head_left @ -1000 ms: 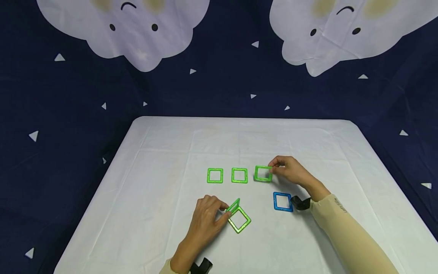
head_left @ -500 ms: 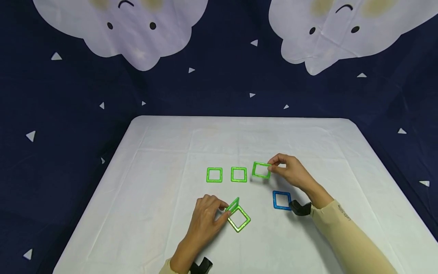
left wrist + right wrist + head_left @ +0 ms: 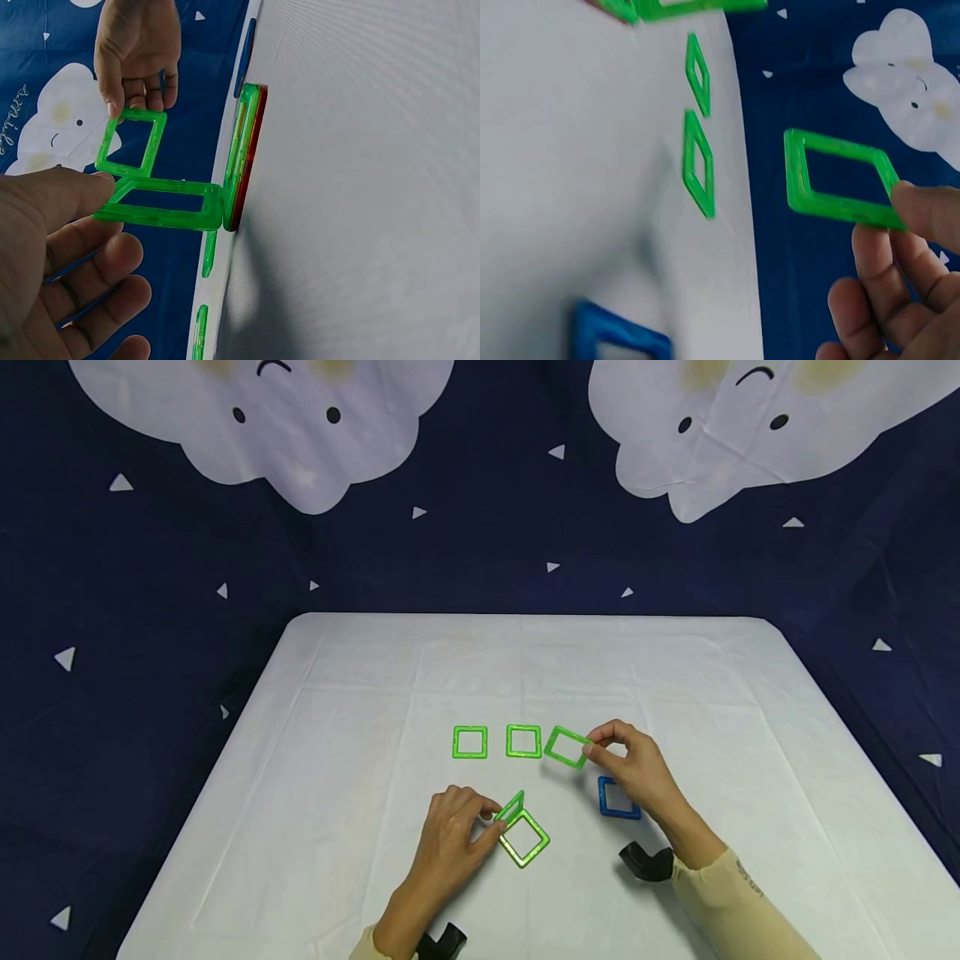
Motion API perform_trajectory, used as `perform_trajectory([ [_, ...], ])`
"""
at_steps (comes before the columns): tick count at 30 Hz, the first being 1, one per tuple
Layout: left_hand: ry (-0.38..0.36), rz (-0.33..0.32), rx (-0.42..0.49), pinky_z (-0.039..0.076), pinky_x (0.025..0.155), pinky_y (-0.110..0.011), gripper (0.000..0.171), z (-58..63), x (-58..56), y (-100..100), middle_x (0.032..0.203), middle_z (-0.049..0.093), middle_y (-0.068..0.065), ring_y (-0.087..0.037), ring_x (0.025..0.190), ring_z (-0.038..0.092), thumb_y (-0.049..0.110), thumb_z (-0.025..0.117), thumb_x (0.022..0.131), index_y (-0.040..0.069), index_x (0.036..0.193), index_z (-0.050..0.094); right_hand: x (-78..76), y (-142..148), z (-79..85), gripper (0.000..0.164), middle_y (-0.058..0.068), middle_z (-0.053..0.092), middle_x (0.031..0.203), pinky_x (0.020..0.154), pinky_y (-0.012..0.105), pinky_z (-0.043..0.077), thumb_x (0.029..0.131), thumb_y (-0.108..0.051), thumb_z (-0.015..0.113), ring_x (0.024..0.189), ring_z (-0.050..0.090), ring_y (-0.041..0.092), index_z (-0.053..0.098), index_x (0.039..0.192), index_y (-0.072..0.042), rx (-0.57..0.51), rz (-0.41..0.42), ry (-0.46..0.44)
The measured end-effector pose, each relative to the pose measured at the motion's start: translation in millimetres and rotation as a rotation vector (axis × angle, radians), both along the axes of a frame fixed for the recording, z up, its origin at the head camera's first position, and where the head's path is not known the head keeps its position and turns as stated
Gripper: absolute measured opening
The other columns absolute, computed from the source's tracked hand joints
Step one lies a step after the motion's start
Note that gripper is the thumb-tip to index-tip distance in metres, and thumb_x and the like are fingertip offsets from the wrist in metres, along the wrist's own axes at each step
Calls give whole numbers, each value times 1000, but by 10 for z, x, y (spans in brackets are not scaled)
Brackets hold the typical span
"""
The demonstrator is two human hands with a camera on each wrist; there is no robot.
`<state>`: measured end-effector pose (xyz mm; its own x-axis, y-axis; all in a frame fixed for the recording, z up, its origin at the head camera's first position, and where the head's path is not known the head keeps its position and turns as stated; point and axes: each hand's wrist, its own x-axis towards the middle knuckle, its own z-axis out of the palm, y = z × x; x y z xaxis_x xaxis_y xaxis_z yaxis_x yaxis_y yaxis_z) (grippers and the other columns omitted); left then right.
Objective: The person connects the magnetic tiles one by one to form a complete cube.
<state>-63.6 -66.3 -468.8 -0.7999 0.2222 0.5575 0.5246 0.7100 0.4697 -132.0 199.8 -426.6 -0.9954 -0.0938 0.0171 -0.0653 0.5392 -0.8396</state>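
In the head view my left hand (image 3: 447, 837) pinches a green magnetic square tile (image 3: 166, 217) between thumb and index finger. That tile stands on edge, along one side of a flat green tile (image 3: 536, 853); the left wrist view shows a red layer (image 3: 250, 161) under the flat one. My right hand (image 3: 637, 770) pinches another open-framed green tile (image 3: 798, 176) by one corner, tilted and raised over the table, its shadow falling below. Part of a blue square tile (image 3: 620, 815) is covered by the right hand in the head view.
Two more green square tiles, one at the left (image 3: 470, 756) and one nearer the middle (image 3: 523, 755), lie flat further back. The white-covered table (image 3: 360, 652) ends before a dark blue cloth backdrop (image 3: 480, 560) with clouds. Each wrist carries a black camera mount (image 3: 648, 863).
My right hand has lifted its green tile off the back row, turned it and brought it slightly left and nearer. My left hand and its tiles have stayed in place.
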Motion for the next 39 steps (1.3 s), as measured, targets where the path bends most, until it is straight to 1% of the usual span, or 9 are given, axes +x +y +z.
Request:
perform_trajectory([
  [2,4,0,5,37,72,-26,18,-5,-1,1,72,59,10,-5,72,48,22,82,69,20,81,68,81,-43,-33,20,8,61,97,94,44,36,88,-29,65,101,50,21,63,97,-12,-4,-24,15],
  [6,-5,-4,21,37,72,-26,19,-7,-1,-1,72,60,9,-4,72,48,21,82,68,20,81,68,229,-133,-93,18,6,61,92,90,41,37,88,-30,65,94,50,17,63,95,-13,10,-71,49],
  [12,-34,-7,30,38,72,-25,18,-1,5,-5,73,61,10,-4,72,48,19,82,70,21,82,69,371,-218,-143,14,2,61,90,77,30,39,87,-28,67,86,50,12,64,93,-15,26,-124,80],
  [15,-31,-4,25,38,72,-25,18,-1,5,-1,73,61,10,-4,73,49,19,81,70,21,83,69,426,-249,-171,13,1,61,89,75,31,40,85,-26,69,83,51,12,63,91,-15,25,-149,98],
  [19,-21,-3,21,38,73,-25,17,-5,3,2,73,61,10,-4,73,50,20,81,71,20,82,68,492,-300,-226,11,0,62,86,78,35,39,83,-21,71,83,52,12,64,88,-15,15,-174,149],
  [26,-12,2,17,38,73,-25,15,-5,2,1,73,61,10,-4,73,50,20,80,71,21,82,69,600,-388,-285,13,-2,62,82,73,31,35,78,-15,76,80,49,20,64,84,-17,9,-215,223],
  [29,-13,3,16,38,73,-25,15,-10,-2,-1,73,61,10,-5,73,50,20,79,71,21,81,69,642,-409,-299,14,-3,63,82,74,29,35,77,-14,76,82,48,17,64,83,-17,13,-228,222],
  [34,-22,3,16,38,72,-25,14,-12,2,-1,73,61,10,-5,73,50,21,79,72,20,82,69,689,-435,-326,15,-6,65,80,79,28,35,75,-15,77,86,48,5,64,81,-19,37,-234,220],
  [39,-24,2,15,38,72,-25,14,-9,5,0,73,62,10,-4,73,50,20,79,72,20,82,69,720,-461,-356,18,-8,64,78,77,30,38,73,-12,79,83,48,4,63,80,-18,40,-224,253],
])
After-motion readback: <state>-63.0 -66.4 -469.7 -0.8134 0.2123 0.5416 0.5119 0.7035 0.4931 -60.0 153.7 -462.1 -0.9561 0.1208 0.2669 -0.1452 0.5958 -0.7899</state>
